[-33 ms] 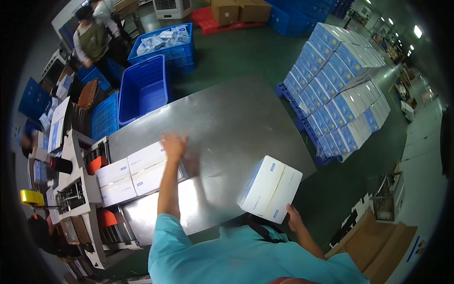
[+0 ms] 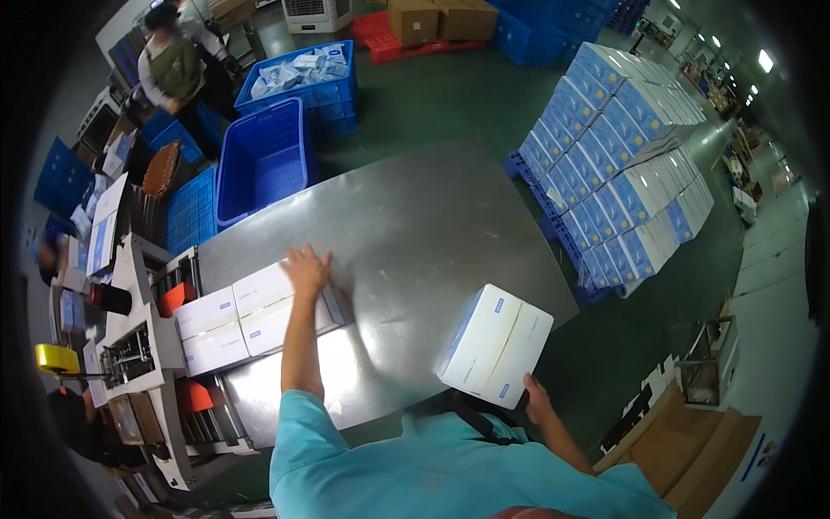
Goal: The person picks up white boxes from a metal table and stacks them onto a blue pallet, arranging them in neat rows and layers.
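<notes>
My left hand [image 2: 307, 270] lies flat, fingers spread, on the far end of a white carton [image 2: 270, 307] that rests on the steel table [image 2: 406, 233]. A second white carton [image 2: 207, 333] sits just behind it, at the mouth of the sealing machine [image 2: 143, 346]. My right hand [image 2: 536, 398] holds a pair of white boxes with blue labels [image 2: 494, 344] from below, tilted up over the table's near right edge. My teal sleeves fill the bottom of the view.
A pallet stacked with several white and blue boxes [image 2: 622, 164] stands right of the table. Blue crates [image 2: 264, 160] sit beyond the far edge. A yellow tape roll [image 2: 54, 358] hangs at the left. Another person [image 2: 173, 65] works at the far left. Brown cardboard [image 2: 692, 458] lies at the lower right.
</notes>
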The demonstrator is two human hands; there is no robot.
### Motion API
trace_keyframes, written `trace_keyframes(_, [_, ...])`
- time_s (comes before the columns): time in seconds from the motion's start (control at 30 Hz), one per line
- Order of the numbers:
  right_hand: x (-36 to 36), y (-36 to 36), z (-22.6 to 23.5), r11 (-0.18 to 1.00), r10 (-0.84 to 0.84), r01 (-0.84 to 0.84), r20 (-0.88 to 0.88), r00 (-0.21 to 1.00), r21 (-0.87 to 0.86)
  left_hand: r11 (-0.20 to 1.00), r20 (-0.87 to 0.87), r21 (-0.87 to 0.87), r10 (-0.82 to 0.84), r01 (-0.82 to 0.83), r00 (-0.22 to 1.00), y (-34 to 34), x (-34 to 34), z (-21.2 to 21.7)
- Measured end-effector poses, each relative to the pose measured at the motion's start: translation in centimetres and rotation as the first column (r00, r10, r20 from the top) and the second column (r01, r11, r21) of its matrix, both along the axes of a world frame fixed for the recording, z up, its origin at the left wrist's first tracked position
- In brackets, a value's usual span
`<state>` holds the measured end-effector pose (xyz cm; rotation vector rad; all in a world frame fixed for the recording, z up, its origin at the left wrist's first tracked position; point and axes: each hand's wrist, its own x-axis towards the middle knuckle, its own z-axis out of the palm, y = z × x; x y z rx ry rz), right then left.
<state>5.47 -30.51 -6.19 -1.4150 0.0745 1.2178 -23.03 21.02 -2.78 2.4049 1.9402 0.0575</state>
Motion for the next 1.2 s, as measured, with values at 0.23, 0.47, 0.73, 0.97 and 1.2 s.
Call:
trace_keyframes(0.23, [0.5, 0.1, 1.8, 0.993, 0.056, -0.027, -0.269, 0.962, 0.111, 0.861, 0.369, -0.025, -0.464, 0.507, 0.805, -13.6, 1.8, 0.4])
trace_keyframes(0.47, [2.0, 0.0, 0.8, 0.984, 0.174, -0.152, -0.362, 0.916, 0.09, 0.977, 0.638, -0.178, 0.207, -0.12, 0.742, -15.7, -7.1, -1.0])
trace_keyframes(0.73, [9.5, -0.6, -1.1, 0.874, 0.468, -0.481, 0.149, 0.871, 0.067, 0.867, 0.405, -0.483, 0.092, 0.127, 0.91, -20.8, 2.5, -1.4])
trace_keyframes(0.97, [26.1, -6.9, 0.4, 0.935, 0.33, -0.329, 0.02, 0.944, 0.134, 0.428, 0.463, -0.885, 0.771, 0.184, 0.437, -34.5, 14.2, -1.4])
trace_keyframes(1.2, [37.4, -8.6, -1.4, 0.924, 0.374, -0.375, 0.03, 0.927, 0.071, 0.519, 0.643, -0.755, 0.707, 0.4, 0.296, -42.7, 28.5, 1.7])
